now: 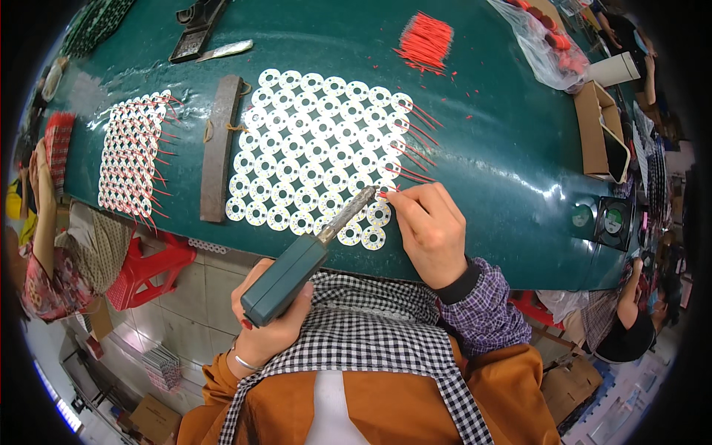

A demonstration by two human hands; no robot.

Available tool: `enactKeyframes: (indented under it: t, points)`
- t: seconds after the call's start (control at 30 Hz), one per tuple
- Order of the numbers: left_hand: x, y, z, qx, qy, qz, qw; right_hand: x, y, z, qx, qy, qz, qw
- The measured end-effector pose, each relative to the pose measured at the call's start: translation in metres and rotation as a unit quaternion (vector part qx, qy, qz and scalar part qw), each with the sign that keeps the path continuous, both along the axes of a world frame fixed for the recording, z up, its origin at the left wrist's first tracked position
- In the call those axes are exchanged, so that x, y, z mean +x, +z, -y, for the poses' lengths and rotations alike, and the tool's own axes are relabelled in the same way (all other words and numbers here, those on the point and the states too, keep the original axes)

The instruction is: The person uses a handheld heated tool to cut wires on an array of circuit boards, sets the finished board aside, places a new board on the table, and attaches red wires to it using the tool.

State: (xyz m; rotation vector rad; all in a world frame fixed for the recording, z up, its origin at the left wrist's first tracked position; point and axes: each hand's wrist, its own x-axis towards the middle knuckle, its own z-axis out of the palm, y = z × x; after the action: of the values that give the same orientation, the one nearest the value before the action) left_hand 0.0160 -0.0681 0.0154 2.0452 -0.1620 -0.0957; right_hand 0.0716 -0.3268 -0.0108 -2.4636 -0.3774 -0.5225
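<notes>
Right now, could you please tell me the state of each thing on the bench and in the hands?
Soldering iron: gripped in left hand, tip at the panel's near edge.
Red wire: pinched by right hand at the iron's tip.
White disc panel: flat, red wires along its right edge.
Left disc panel: flat, wired.
Loose red wires: piled.
Cardboard box: open.

Head view, close above green table [504,141]

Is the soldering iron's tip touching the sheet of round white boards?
Cannot tell. In the head view the soldering iron tip ends over the board sheet, hiding any contact.
</notes>
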Motion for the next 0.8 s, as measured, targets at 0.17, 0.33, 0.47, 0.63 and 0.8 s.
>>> enactKeyframes:
  t: [0.17, 0.33, 0.47, 0.63, 0.8]
  points:
    - [-0.007, 0.0, -0.003, -0.023, 0.028, 0.002, 0.999, -0.001, -0.001, 0.0, 0.007, -0.008, 0.005, 1.0]
    - [-0.004, 0.006, 0.0, -0.031, 0.019, -0.009, 0.999, -0.003, -0.002, -0.001, 0.018, -0.009, 0.007, 1.0]
    - [-0.005, 0.009, 0.001, -0.036, 0.02, -0.013, 0.999, -0.01, 0.004, 0.003, 0.038, -0.011, 0.005, 0.999]
    - [-0.012, 0.006, -0.005, -0.024, 0.053, -0.028, 0.998, -0.042, 0.014, 0.018, 0.044, -0.047, -0.006, 0.998]
    - [-0.015, 0.005, -0.004, -0.023, 0.053, -0.023, 0.998, -0.038, 0.022, 0.011, 0.057, -0.034, 0.04, 0.997]
